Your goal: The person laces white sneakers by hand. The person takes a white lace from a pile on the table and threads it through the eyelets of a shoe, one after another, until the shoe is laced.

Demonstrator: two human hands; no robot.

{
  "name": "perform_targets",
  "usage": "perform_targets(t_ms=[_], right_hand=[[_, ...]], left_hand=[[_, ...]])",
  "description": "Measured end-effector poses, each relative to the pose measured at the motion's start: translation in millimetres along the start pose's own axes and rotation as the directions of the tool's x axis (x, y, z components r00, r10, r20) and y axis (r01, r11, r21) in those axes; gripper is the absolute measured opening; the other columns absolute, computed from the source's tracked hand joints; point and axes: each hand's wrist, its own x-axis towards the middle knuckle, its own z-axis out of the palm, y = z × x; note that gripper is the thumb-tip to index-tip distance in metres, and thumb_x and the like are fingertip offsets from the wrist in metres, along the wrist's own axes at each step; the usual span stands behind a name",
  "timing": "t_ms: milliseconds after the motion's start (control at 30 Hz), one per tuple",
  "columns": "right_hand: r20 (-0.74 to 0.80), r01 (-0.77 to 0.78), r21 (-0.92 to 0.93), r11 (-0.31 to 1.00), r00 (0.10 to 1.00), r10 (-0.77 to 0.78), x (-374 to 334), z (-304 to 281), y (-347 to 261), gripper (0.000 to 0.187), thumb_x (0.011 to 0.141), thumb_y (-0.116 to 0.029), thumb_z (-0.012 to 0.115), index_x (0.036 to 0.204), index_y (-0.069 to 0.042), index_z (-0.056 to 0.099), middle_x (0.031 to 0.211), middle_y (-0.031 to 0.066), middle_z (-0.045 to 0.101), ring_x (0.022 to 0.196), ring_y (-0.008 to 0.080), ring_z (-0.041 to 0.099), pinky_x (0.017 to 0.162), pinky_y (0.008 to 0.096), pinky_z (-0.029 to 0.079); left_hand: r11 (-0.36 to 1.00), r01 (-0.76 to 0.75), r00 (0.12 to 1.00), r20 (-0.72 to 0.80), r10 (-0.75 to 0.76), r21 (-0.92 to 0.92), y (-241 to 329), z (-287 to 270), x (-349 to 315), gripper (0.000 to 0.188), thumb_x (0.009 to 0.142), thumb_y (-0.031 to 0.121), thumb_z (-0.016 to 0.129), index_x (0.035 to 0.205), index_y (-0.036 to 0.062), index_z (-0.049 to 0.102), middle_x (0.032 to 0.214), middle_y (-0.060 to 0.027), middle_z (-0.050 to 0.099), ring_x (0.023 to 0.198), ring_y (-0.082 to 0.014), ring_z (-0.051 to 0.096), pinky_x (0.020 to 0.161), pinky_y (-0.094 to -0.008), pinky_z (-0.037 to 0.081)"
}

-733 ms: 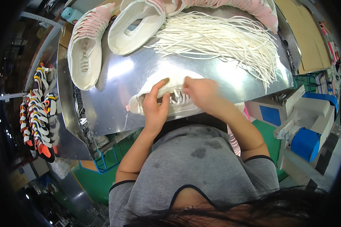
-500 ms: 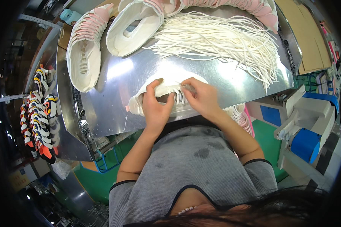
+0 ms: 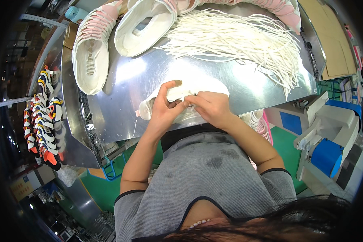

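A white shoe upper (image 3: 218,85) lies sideways on the metal table, close in front of me, its toe and heel ends to either side. My left hand (image 3: 163,109) grips the upper by its opening, index finger over the far edge and thumb inside. Across the eyelet area, my right hand (image 3: 213,107) is closed in a pinch on a white shoelace, its fingertips meeting my left thumb. Most of the lace and the eyelets are hidden under the fingers.
A large bundle of white laces (image 3: 234,42) covers the table's far side. White shoe uppers with pink parts (image 3: 91,66) stand at the far left and along the back. Colourful shoe parts (image 3: 44,121) hang at the left; a grey and blue machine (image 3: 326,133) stands at the right.
My right fingertips have moved left and inward to meet my left thumb. Both hands now cover the lace rows that showed before. The view has shifted slightly.
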Motion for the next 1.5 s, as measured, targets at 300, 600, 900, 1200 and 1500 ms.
perform_targets(t_ms=[300, 600, 900, 1200, 1500], right_hand=[[0.126, -0.134, 0.373, 0.918, 0.988, 0.093, 0.7, -22.1, -23.0, 0.021, 0.074, -0.003, 0.073, 0.092, -0.014, 0.071, 0.073, 0.0001, 0.062, 0.059, 0.018, 0.061, 0.051, 0.0307, 0.045], [0.268, -0.373, 0.381, 0.846, 0.92, 0.285, -18.7, -16.3, -28.3, 0.023, 0.082, -0.002, 0.07, 0.103, -0.01, 0.073, 0.081, 0.0039, 0.068, 0.065, 0.0174, 0.063, 0.059, 0.0287, 0.05], [0.467, -0.821, 0.442, 0.361, 0.555, 0.688, -29.0, -44.7, -14.0, 0.019, 0.09, -0.01, 0.071, 0.104, 0.003, 0.073, 0.093, 0.007, 0.074, 0.09, 0.0107, 0.066, 0.083, 0.0251, 0.051], [0.385, -0.758, 0.551, 0.349, 0.602, 0.699, -16.4, -10.0, -25.3, 0.018, 0.088, -0.018, 0.073, 0.097, -0.002, 0.073, 0.073, 0.0014, 0.068, 0.065, 0.0072, 0.06, 0.059, 0.0252, 0.048], [0.197, -0.62, 0.453, 0.64, 0.77, 0.606, -9.1, 7.5, -19.7, 0.02, 0.091, -0.017, 0.071, 0.103, -0.002, 0.069, 0.077, 0.0071, 0.069, 0.067, 0.0091, 0.061, 0.062, 0.0269, 0.048]], left_hand=[[0.997, -0.059, 0.997, -0.037, 0.061, 0.049, -2.6, 3.2, 9.2, 0.044, 0.097, 0.006, 0.063, 0.136, 0.0011, 0.043, 0.107, -0.0103, 0.062, 0.087, -0.0127, 0.062, 0.078, -0.0276, 0.053], [0.989, -0.105, 0.986, -0.115, 0.117, 0.103, -14.7, 10.2, 29.5, 0.041, 0.099, 0.012, 0.062, 0.135, 0.0048, 0.043, 0.097, -0.0069, 0.065, 0.08, -0.0109, 0.062, 0.074, -0.0262, 0.052], [0.65, -0.363, 0.907, 0.093, 0.411, 0.668, 1.9, 1.9, -32.8, 0.042, 0.093, 0.009, 0.066, 0.131, 0.0011, 0.048, 0.104, -0.0223, 0.068, 0.091, -0.0392, 0.069, 0.077, -0.041, 0.053], [0.565, -0.364, 0.884, 0.083, 0.461, 0.741, -3.7, 3.1, -31.2, 0.021, 0.092, 0.005, 0.066, 0.112, 0.0014, 0.061, 0.095, -0.0197, 0.067, 0.081, -0.0389, 0.066, 0.069, -0.0422, 0.051], [0.578, -0.228, 0.941, 0.024, 0.338, 0.784, -1.7, 8.1, -28.3, 0.025, 0.09, 0.018, 0.072, 0.108, 0.0024, 0.063, 0.094, -0.0174, 0.07, 0.085, -0.0369, 0.068, 0.072, -0.041, 0.052]])
